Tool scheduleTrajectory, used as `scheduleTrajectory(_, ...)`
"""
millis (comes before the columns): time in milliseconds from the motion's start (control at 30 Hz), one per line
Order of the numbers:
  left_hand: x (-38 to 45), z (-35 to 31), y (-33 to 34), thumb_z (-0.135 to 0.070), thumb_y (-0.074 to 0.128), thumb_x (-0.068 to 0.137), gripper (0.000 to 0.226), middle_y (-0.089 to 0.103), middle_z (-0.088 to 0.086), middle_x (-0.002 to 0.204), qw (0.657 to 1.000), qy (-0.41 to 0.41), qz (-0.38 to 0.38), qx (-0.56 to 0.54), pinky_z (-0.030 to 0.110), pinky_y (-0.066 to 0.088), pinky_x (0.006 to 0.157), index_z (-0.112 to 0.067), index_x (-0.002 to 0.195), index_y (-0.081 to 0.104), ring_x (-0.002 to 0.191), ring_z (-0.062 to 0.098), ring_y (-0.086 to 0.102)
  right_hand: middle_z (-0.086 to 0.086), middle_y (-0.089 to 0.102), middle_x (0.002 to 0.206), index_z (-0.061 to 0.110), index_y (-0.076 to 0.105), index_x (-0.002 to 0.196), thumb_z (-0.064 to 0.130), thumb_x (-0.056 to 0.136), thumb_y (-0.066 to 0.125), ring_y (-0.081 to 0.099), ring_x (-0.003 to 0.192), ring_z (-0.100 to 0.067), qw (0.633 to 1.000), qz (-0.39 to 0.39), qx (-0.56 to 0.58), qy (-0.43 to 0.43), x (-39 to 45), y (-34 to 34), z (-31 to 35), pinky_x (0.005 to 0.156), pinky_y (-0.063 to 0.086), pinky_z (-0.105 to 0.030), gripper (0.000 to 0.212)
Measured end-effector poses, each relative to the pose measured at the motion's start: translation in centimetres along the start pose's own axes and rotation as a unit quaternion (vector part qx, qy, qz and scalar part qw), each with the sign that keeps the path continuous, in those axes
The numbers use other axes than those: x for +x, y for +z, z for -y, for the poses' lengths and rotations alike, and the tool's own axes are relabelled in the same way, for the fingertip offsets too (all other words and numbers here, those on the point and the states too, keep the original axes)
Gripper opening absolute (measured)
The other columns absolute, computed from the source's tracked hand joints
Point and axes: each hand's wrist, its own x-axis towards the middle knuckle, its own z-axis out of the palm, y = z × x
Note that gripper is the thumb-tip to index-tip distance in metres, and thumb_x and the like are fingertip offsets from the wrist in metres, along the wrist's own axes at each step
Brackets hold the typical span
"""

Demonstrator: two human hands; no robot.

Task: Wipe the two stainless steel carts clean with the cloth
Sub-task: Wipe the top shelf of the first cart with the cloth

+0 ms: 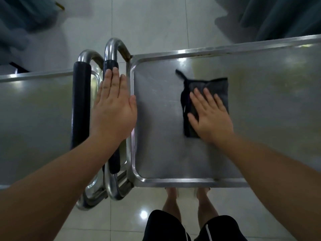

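Two stainless steel carts stand end to end, handles meeting in the middle. The right cart (260,119) has a raised rim around its flat top. A dark grey cloth (217,87) with a black strap lies on that top. My right hand (211,117) presses flat on the cloth, fingers straight and spread. My left hand (113,108) rests flat with straight fingers on the right cart's black-padded handle (111,65). The left cart (34,119) lies at the left, its own padded handle (80,105) beside my left hand.
Glossy pale floor tiles (147,23) surround the carts. Dark teal curtains (278,16) hang at the top right, and more blurred fabric at the top left. My legs in black shorts (173,226) stand just in front of the right cart's near rim.
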Motion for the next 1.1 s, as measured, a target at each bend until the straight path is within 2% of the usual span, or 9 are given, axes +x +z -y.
scheduleTrajectory(233,0.0,0.2,0.3,-0.043,0.017,0.112,0.066,0.006,0.013,0.176,1.0,-0.004,-0.013,0.0,0.045,0.005,0.133,-0.006,0.167,0.017,0.163,0.023,-0.001,0.007,0.003,0.173,0.026,0.008,0.165,0.062,0.1,0.017,-0.003,0.159,-0.018,0.999,0.024,0.015,0.02,11.7,-3.2,-2.6,0.128,-0.001,-0.044,0.075)
scheduleTrajectory(400,0.0,0.1,0.3,-0.045,0.016,0.112,0.067,0.001,0.01,0.177,1.0,-0.013,0.001,0.013,0.042,0.0,0.132,-0.009,0.168,0.011,0.163,0.021,-0.006,0.007,0.0,0.173,0.027,0.005,0.165,0.063,0.101,0.013,-0.006,0.159,-0.018,1.0,0.023,0.01,0.016,12.1,-3.5,-3.0,0.128,-0.002,-0.043,0.074)
scheduleTrajectory(533,0.1,0.1,0.2,-0.055,0.012,0.111,0.073,-0.006,0.009,0.177,0.999,-0.01,0.02,0.027,0.042,-0.001,0.131,-0.009,0.168,0.008,0.163,0.02,-0.011,0.004,0.006,0.173,0.023,0.01,0.166,0.059,0.102,0.018,-0.001,0.159,-0.02,0.999,0.027,0.01,0.017,7.1,-3.5,-3.0,0.128,0.002,-0.046,0.073)
scheduleTrajectory(700,0.0,0.2,0.1,-0.062,0.008,0.109,0.08,-0.007,0.011,0.177,0.999,0.0,0.024,0.04,0.046,0.002,0.132,-0.007,0.168,0.008,0.162,0.022,-0.013,0.003,0.012,0.172,0.02,0.017,0.165,0.056,0.102,0.028,0.003,0.159,-0.021,0.999,0.04,-0.009,0.005,-4.3,-1.9,-3.4,0.128,0.009,-0.048,0.073)
scheduleTrajectory(900,-0.1,0.2,0.3,-0.061,0.012,0.11,0.079,0.0,0.012,0.177,1.0,-0.002,0.007,0.014,0.041,-0.001,0.131,-0.005,0.167,0.012,0.163,0.021,-0.008,0.005,0.008,0.173,0.024,0.012,0.166,0.059,0.105,0.023,0.005,0.159,-0.022,0.998,0.066,-0.019,0.001,-17.7,0.8,-4.9,0.127,0.013,-0.05,0.071)
scheduleTrajectory(1000,-0.2,0.2,0.6,-0.06,0.013,0.111,0.079,0.002,0.013,0.177,1.0,0.0,-0.001,0.017,0.043,0.002,0.131,-0.004,0.167,0.013,0.163,0.022,-0.007,0.006,0.007,0.173,0.026,0.011,0.166,0.061,0.104,0.023,0.004,0.159,-0.021,0.997,0.078,-0.022,-0.015,-18.2,1.0,-6.0,0.127,0.011,-0.049,0.072)
scheduleTrajectory(1100,-0.2,0.4,0.9,-0.061,0.013,0.111,0.079,0.001,0.011,0.177,1.0,-0.002,-0.005,0.02,0.046,0.006,0.13,-0.006,0.167,0.011,0.163,0.02,-0.008,0.006,0.011,0.172,0.026,0.015,0.165,0.059,0.102,0.028,0.006,0.159,-0.02,0.998,0.062,-0.017,-0.009,-15.0,0.3,-6.9,0.127,0.013,-0.05,0.073)
